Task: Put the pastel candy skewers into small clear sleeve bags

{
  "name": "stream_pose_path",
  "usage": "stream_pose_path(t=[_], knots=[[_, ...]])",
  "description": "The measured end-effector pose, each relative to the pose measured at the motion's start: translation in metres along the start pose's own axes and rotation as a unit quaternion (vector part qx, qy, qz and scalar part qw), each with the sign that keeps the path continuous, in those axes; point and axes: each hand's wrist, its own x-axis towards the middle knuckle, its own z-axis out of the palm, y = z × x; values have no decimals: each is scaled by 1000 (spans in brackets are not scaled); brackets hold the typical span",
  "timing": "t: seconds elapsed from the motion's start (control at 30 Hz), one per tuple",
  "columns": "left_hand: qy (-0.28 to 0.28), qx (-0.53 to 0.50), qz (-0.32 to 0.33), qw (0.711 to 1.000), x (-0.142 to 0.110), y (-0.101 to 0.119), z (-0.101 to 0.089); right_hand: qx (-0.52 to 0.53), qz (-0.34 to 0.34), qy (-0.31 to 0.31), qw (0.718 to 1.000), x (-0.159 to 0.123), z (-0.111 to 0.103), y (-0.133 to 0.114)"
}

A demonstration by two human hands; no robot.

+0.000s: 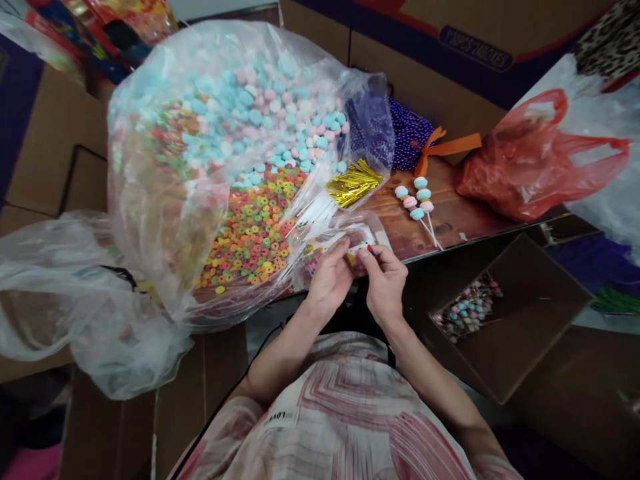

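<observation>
My left hand (pixel 331 272) and my right hand (pixel 386 275) are close together at the table's front edge. Thumbs and fingers of both pinch a small clear plastic bag (pixel 353 255) with coloured print, partly hidden by the fingers. Behind it lies a clear plastic tray (pixel 381 230). To the left, a large clear bag (pixel 165 73) holds ring-shaped candies (pixel 250 240) and blue, pink and white candies (pixel 280 107). Between bag and hands are white sticks (pixel 313 203) and a bundle of gold twist ties (pixel 355 183). Two candy skewers (pixel 424 200) lie to the right.
Purple beaded strands (pixel 407 133) tied with orange ribbon (pixel 445 143) lie behind the skewers. A red plastic bag (pixel 525 167) sits at the table's right end. Below, an open cardboard box (pixel 535 320) holds several finished-looking skewers (pixel 470 307). Crumpled clear plastic (pixel 125 327) hangs at left.
</observation>
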Motion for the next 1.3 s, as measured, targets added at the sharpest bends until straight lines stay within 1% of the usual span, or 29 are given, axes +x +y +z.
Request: stream_pose_path(t=[0.03,0.1,0.17,0.2,0.3,0.37,0.47,0.57,0.73,0.9,1.0,1.13,1.2,1.3], knots=[[-5,8,16,1000,0,1,-1,2,4,-11,1000,2,-4,-1],[-7,38,42,998,0,4,-2,-10,8,-57,998,7,-12,-3],[5,56,51,997,0,6,-3,-24,10,-90,996,11,-17,-6],[16,53,47,997,1,6,-3,-27,8,-89,996,12,-19,-6],[55,11,22,998,2,2,-2,-22,-3,-45,999,10,-16,-6],[64,-8,12,998,2,-4,0,-15,-10,-25,1000,7,-13,-5],[48,-18,29,998,-1,-12,4,-17,-17,-15,1000,5,-10,-1],[35,-3,43,998,-6,-15,5,-20,-18,-11,1000,6,-15,1],[73,18,47,996,-7,-7,-1,-45,-26,-8,999,13,-27,-4],[98,4,81,992,-3,-7,-3,-71,-33,-1,997,14,-30,-10],[81,-7,82,993,-2,-11,-1,-62,-30,0,998,14,-31,-6],[47,36,79,995,-1,-12,0,-63,-33,13,997,19,-37,-2],[47,54,73,995,1,-10,0,-77,-41,14,996,22,-40,-5],[61,42,47,996,5,-8,0,-113,-57,2,992,24,-42,-12]])
